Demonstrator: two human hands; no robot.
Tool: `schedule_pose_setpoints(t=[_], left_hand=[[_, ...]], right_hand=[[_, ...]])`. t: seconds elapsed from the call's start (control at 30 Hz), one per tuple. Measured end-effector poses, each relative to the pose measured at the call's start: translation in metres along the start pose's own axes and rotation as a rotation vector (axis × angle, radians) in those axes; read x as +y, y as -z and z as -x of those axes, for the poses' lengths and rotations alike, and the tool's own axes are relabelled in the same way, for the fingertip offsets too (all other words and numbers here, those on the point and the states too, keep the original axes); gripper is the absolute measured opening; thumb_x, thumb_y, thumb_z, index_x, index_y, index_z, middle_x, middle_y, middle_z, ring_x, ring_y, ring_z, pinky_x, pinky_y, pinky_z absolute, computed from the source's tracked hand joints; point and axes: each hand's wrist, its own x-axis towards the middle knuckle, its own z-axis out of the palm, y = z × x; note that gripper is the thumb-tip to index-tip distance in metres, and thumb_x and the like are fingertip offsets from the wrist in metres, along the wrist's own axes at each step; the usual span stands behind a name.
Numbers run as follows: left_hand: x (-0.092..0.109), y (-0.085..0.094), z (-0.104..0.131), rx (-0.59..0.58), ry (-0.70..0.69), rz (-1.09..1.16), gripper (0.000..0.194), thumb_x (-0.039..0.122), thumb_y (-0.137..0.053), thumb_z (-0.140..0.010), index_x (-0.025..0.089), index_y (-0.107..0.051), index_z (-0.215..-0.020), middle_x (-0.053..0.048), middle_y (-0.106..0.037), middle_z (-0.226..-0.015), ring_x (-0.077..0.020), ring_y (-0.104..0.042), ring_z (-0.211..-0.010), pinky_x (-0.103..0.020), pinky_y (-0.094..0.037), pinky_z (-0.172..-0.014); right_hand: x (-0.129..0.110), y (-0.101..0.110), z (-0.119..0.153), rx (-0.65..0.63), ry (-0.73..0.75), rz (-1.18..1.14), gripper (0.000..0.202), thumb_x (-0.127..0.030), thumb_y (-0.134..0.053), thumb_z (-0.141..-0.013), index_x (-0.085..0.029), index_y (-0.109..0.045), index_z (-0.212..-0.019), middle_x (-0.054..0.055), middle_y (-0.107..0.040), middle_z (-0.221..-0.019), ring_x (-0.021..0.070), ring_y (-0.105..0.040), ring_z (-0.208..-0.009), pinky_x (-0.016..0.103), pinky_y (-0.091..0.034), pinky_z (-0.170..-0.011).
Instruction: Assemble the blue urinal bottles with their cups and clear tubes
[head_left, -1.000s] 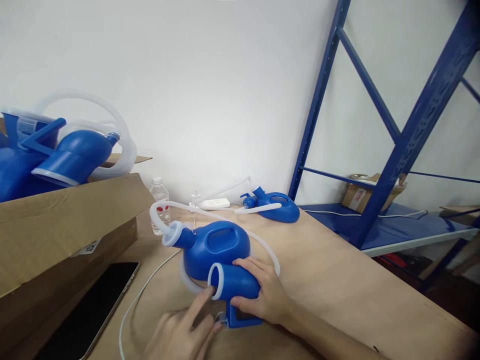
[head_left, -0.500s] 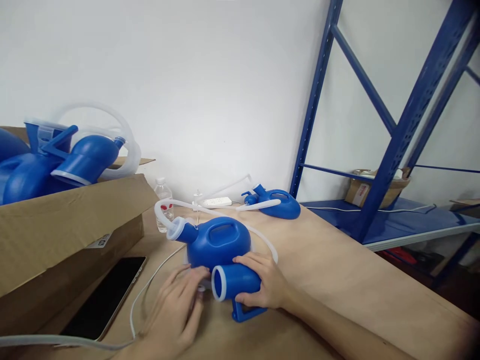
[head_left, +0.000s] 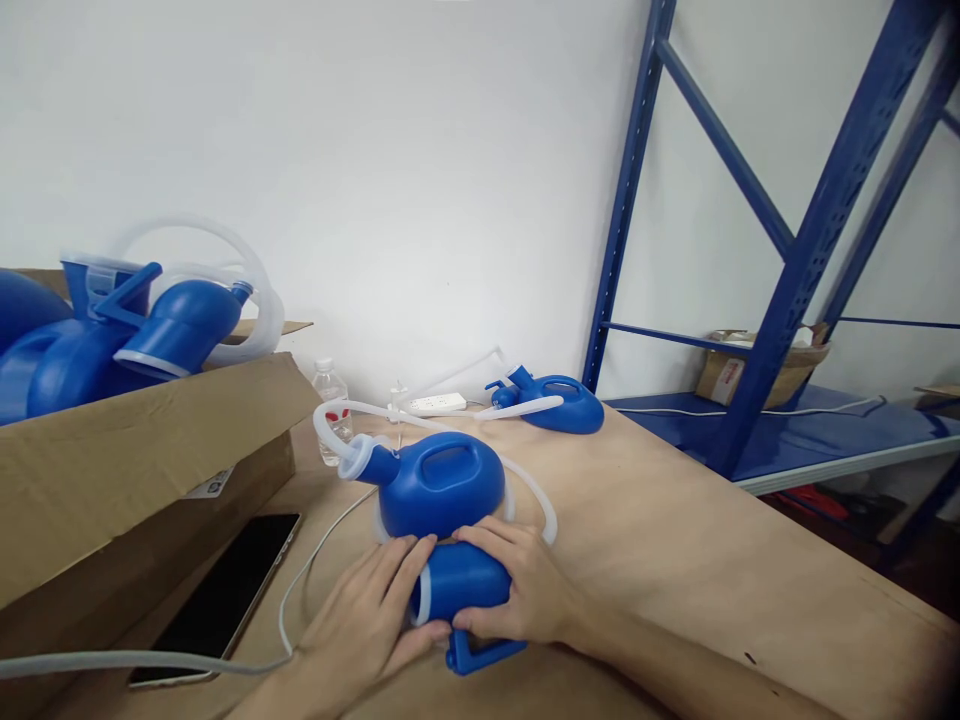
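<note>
A blue plastic funnel cup (head_left: 466, 580) with a white rim and an angled handle lies sideways near the table's front. My right hand (head_left: 525, 580) is wrapped round its right end, thumb near the handle. At its rimmed mouth, my left hand (head_left: 375, 605) presses with fingers on top and thumb below. Just behind stands a blue urinal bottle (head_left: 442, 485) with a carrying grip and a tilted neck. A translucent white hose (head_left: 390, 412) runs from the neck and curls behind the bottle.
On the left are a cardboard box (head_left: 150, 480) full of blue parts and a phone (head_left: 225, 590). A water bottle (head_left: 330, 395), a power strip (head_left: 435, 403) and a second blue bottle (head_left: 566, 408) stand at the back. Blue shelving (head_left: 780, 300) rises at right.
My left hand has moved up and right onto the cup's rim. The cup has shifted slightly left and toward me, with my right hand still round it.
</note>
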Motion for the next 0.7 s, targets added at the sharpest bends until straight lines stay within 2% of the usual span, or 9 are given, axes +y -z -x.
schedule_pose_setpoints(t=[0.17, 0.3, 0.4, 0.47, 0.53, 0.57, 0.63, 0.7], left_hand=[[-0.009, -0.015, 0.015, 0.004, -0.014, 0.027, 0.061, 0.06, -0.032, -0.102, 0.016, -0.059, -0.135, -0.017, -0.071, -0.12, -0.0293, -0.072, -0.104, -0.039, -0.061, -0.085], [-0.006, -0.017, 0.012, -0.026, 0.087, 0.122, 0.057, 0.054, -0.031, -0.102, 0.017, -0.059, -0.134, -0.016, -0.072, -0.119, -0.0277, -0.073, -0.103, -0.037, -0.062, -0.085], [0.003, -0.008, -0.002, -0.064, 0.185, 0.26, 0.052, 0.048, -0.031, -0.103, 0.018, -0.057, -0.136, -0.013, -0.074, -0.118, -0.025, -0.073, -0.099, -0.036, -0.061, -0.086], [0.008, 0.001, -0.013, -0.123, 0.317, 0.367, 0.046, 0.043, -0.031, -0.103, 0.021, -0.057, -0.134, -0.009, -0.075, -0.117, -0.0222, -0.074, -0.094, -0.033, -0.06, -0.084], [0.011, 0.011, -0.024, -0.155, 0.478, 0.451, 0.042, 0.039, -0.03, -0.104, 0.022, -0.061, -0.127, -0.005, -0.077, -0.104, -0.0209, -0.074, -0.085, -0.031, -0.059, -0.076], [0.011, 0.016, -0.028, -0.139, 0.586, 0.456, 0.041, 0.038, -0.028, -0.104, 0.023, -0.063, -0.12, -0.002, -0.076, -0.09, -0.0201, -0.072, -0.076, -0.03, -0.058, -0.07], [0.009, 0.026, -0.032, -0.163, 0.644, 0.477, 0.039, 0.039, -0.03, -0.104, 0.023, -0.062, -0.12, 0.001, -0.07, -0.074, -0.0189, -0.067, -0.064, -0.03, -0.055, -0.065], [0.006, 0.034, -0.034, -0.137, 0.649, 0.48, 0.037, 0.041, -0.034, -0.104, 0.023, -0.062, -0.121, 0.002, -0.067, -0.072, -0.0181, -0.065, -0.065, -0.029, -0.053, -0.065]], right_hand=[[-0.009, -0.002, 0.0, 0.021, 0.023, -0.109, 0.073, -0.065, -0.08, -0.071, -0.02, -0.068, -0.127, 0.011, -0.075, -0.113, 0.0271, -0.074, -0.096, 0.039, -0.058, -0.09], [-0.008, -0.003, 0.0, -0.001, 0.014, -0.129, 0.067, -0.058, -0.08, -0.074, -0.019, -0.069, -0.126, 0.01, -0.076, -0.112, 0.0264, -0.075, -0.097, 0.038, -0.058, -0.091], [-0.003, -0.003, 0.001, 0.026, 0.021, -0.08, 0.062, -0.059, -0.076, -0.077, -0.019, -0.068, -0.125, 0.01, -0.077, -0.11, 0.0262, -0.075, -0.094, 0.039, -0.058, -0.089], [0.0, -0.003, 0.0, 0.055, 0.05, -0.029, 0.062, -0.061, -0.074, -0.079, -0.02, -0.069, -0.124, 0.009, -0.077, -0.108, 0.0261, -0.075, -0.093, 0.038, -0.059, -0.086], [0.003, -0.001, -0.002, 0.075, 0.117, 0.024, 0.065, -0.066, -0.073, -0.076, -0.02, -0.07, -0.121, 0.01, -0.077, -0.107, 0.027, -0.075, -0.092, 0.038, -0.059, -0.083], [0.004, 0.001, -0.003, 0.087, 0.134, 0.046, 0.065, -0.067, -0.073, -0.076, -0.02, -0.07, -0.12, 0.011, -0.077, -0.107, 0.0271, -0.075, -0.092, 0.038, -0.059, -0.082], [0.005, 0.006, -0.005, 0.114, 0.123, 0.077, 0.063, -0.065, -0.072, -0.078, -0.02, -0.07, -0.121, 0.011, -0.076, -0.108, 0.0269, -0.075, -0.093, 0.038, -0.059, -0.084], [0.006, 0.01, -0.006, 0.141, 0.09, 0.094, 0.06, -0.061, -0.072, -0.081, -0.019, -0.068, -0.124, 0.012, -0.076, -0.109, 0.0264, -0.074, -0.095, 0.038, -0.059, -0.085]])
